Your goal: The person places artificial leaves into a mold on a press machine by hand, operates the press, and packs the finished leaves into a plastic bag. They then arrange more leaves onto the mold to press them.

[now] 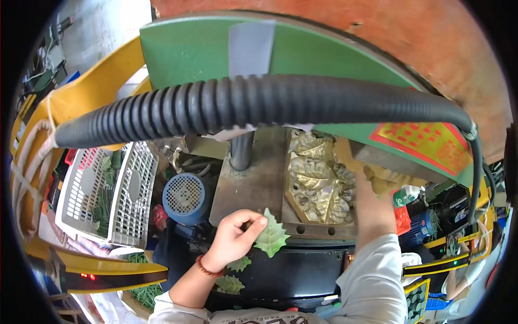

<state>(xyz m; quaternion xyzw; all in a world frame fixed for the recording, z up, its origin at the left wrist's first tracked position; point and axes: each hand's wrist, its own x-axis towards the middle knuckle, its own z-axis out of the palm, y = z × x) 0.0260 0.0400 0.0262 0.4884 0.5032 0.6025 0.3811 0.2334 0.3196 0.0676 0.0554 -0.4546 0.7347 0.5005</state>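
My left hand (241,232) pinches a green leaf (271,235) with toothed edges between thumb and fingers, in front of the metal press plate. Just right of it lies a gold-coloured metal mould (319,181) with raised leaf shapes. My right arm reaches forward along the mould's right side. Around its far end is a tan, cloth-like piece (386,179); the fingers of my right hand (369,181) cannot be made out there. Two more green leaves (230,284) lie below my left wrist on the dark front surface.
A black ribbed hose (259,102) arches across the view before a green machine panel (189,48). White plastic baskets (129,189) holding green pieces and a blue motor (184,195) are at left. Yellow-framed bars flank both sides. Another person's arm (458,281) shows at far right.
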